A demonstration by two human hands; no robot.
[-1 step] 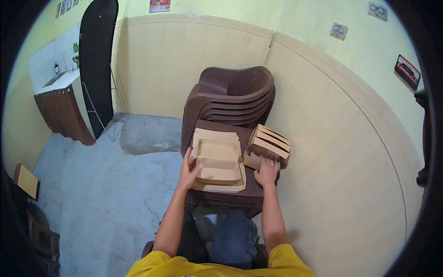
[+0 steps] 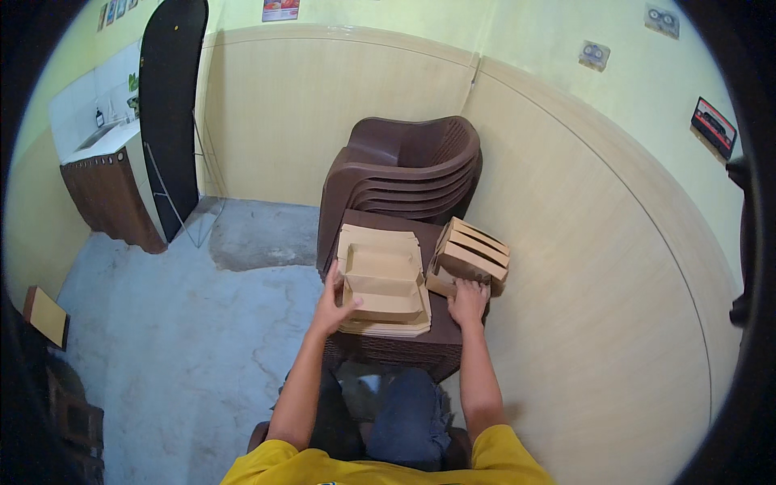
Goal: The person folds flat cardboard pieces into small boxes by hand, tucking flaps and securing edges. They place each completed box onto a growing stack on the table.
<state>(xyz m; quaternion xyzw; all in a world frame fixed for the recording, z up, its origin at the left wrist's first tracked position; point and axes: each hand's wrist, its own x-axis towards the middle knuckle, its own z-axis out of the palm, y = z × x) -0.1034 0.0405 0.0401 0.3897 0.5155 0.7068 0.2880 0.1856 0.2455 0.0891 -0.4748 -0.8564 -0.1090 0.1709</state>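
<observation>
An opened brown cardboard box (image 2: 383, 260), its hinged lid laid back, rests on flat cardboard blanks (image 2: 380, 331) on a dark brown plastic surface (image 2: 444, 325). My left hand (image 2: 330, 307) is at the open box's near left side, fingers stretched and apart, the thumb over its near tray. Right of it stands a group of folded cardboard boxes (image 2: 471, 246), set close together on edge. The fingers of my right hand (image 2: 467, 303) bend over the near edge of the nearest folded box; its thumb is hidden.
Stacked brown plastic armchairs (image 2: 412, 174) stand just beyond the boxes. A light panelled wall (image 2: 598, 307) rises close on the right. At far left are a tall black board (image 2: 172, 121) and a sink counter (image 2: 117, 141) with a brown curtain. My knees (image 2: 408, 412) are below the surface.
My left hand has shifted slightly right, its thumb further over the open box, which tilts a little. My right hand has barely moved on the folded boxes.
</observation>
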